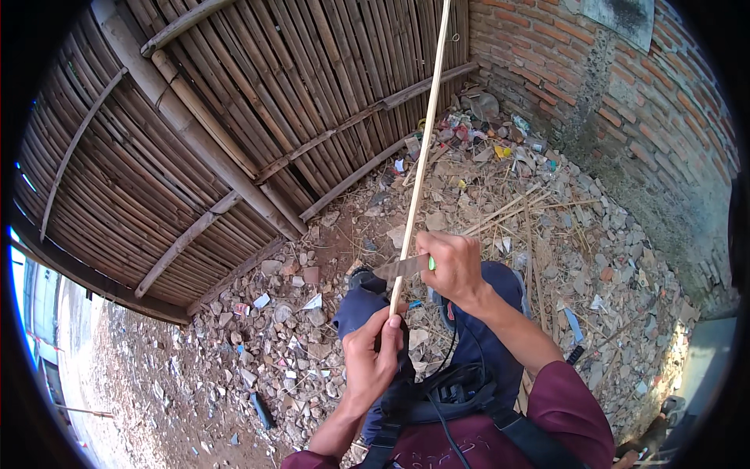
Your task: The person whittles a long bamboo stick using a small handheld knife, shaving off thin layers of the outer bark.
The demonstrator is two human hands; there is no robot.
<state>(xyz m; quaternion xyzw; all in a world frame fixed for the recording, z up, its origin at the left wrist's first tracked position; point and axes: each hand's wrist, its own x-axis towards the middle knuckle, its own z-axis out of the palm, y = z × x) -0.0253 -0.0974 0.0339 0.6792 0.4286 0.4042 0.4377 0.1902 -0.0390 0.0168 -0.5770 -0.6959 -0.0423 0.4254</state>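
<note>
A long pale bamboo strip (422, 148) rises from my lap toward the top of the view, tilted slightly right. My left hand (373, 356) is closed around its lower end, thumb along the strip. Just above, my right hand (453, 267) grips a knife by its green handle (431, 263), most of which the fingers hide. The broad grey knife blade (397, 268) points left and lies across the strip. Below both hands are my knees in dark blue trousers (492, 328).
A bamboo slat wall (258, 94) with thick poles stands on the left, and a brick wall (609, 94) on the right. Rubble and litter (312, 328) cover the ground. Thin bamboo offcuts (508, 207) lie ahead to the right. A dark bottle-like object (262, 411) lies at lower left.
</note>
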